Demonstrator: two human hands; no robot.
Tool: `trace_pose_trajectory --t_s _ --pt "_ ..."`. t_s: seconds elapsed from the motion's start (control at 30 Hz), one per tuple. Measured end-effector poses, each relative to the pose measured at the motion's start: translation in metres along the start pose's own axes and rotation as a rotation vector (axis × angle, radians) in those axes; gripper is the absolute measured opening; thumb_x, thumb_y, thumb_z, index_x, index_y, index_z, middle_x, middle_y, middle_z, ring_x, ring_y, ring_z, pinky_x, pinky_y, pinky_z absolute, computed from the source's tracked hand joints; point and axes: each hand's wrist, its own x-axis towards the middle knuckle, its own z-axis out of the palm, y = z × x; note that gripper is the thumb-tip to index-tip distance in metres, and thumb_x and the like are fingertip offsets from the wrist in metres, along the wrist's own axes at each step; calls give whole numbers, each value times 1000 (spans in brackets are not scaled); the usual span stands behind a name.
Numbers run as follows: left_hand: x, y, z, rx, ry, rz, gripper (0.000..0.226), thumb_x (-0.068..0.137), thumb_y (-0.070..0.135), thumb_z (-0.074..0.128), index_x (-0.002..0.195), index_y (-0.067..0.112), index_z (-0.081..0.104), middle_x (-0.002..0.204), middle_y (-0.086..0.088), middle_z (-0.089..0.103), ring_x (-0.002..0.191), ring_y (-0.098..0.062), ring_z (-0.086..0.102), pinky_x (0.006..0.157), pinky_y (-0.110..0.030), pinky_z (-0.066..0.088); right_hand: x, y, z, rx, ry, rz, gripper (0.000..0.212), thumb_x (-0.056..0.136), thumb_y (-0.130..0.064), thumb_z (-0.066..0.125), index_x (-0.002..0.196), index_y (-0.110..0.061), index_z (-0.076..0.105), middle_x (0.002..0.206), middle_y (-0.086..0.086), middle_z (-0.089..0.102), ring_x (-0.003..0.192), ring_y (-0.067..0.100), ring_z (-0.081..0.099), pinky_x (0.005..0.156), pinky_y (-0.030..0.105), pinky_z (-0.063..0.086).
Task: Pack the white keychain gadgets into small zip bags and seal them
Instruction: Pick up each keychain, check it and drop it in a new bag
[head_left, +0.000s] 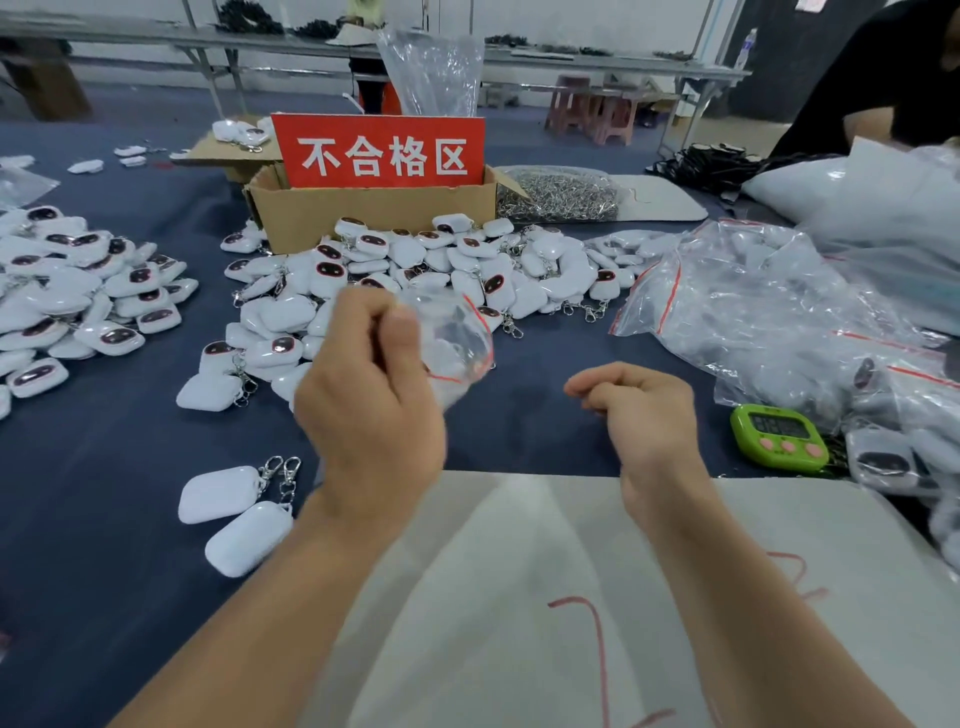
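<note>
Above the near middle of the dark blue cloth table (130, 467), your left hand (371, 400) pinches a small clear red-striped zip bag (454, 338) seemingly holding a white keychain gadget, while your right hand (644, 410) hangs loosely curled, empty, so sealing looks next.

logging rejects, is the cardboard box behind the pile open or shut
Open: the cardboard box has its flaps folded out and a red sign standing inside.
</note>
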Motion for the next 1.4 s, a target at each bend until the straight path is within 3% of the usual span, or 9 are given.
trace_pose_trajectory --t_s 0.1,0.2,0.33,0.5,0.7,0.87,1.03,1.23,1.4 --pt "24 0 -10 -75 177 62 19 106 12 47 90 7 55 75 14 43 67 -6 40 64 -17 32 -2 9 15 -225 -62 -134 40 85 -3 55 81 -33 82 71 -17 73 53 2 54 50 9 41" --pt "23 5 -11 -61 166 165 19 107 15 47 90 10 55 78 15 45 65 -8 39 61 -15 31 0 11 35 -436 -257 -413 49 89 -5 56 124 -35 72 113 -11 69 91 -4 57 80 -1 39" --pt "-9 2 0 223 -153 204 22 100 32 48 85 20 60 64 6 57 61 -23 51 56 -34 26 17 12 65 -790 -434 -725 58 100 -22 53 155 -31 41 153 -4 45 142 20 35 108 41 42" --pt "-25 -3 11 469 -547 77 25 88 48 43 71 30 47 59 7 53 60 -21 51 58 -31 29 43 -1 83 -1090 -666 -669 62 103 -42 50 160 -42 27 172 -3 18 159 19 10 120 44 28" --pt "-31 -12 15 667 -731 191 38 84 44 56 61 29 29 70 5 51 68 -18 45 62 -33 23 30 -4 64 -623 -345 -458 30 91 -13 62 110 -32 75 114 -7 73 110 15 63 87 25 46" --pt "-17 -19 8 556 -815 176 31 71 9 61 87 35 52 73 7 50 77 -18 48 63 -32 22 18 -2 33 -519 -223 -311 17 93 -20 71 106 -31 70 101 -11 74 91 7 66 71 14 47" --pt "-19 -13 12 544 -884 292 37 64 8 60 89 35 56 76 9 55 80 -18 51 63 -31 18 0 1 1 -504 -220 -215 57 93 -4 61 139 -37 52 104 -8 63 74 4 60 51 9 42" --pt "-49 5 15 89 -1115 128 45 60 18 56 99 41 60 72 30 56 60 1 50 49 -14 27 -20 -3 0 -158 -47 -181 20 89 -6 66 91 -26 67 74 -4 67 54 0 55 46 9 40" --pt "-49 5 21 -66 -1172 -26 45 58 13 48 87 34 74 59 1 50 54 -15 45 50 -24 34 -15 -9 3 46 -98 25 19 96 -17 59 86 -2 65 56 5 61 39 17 45 39 21 33"
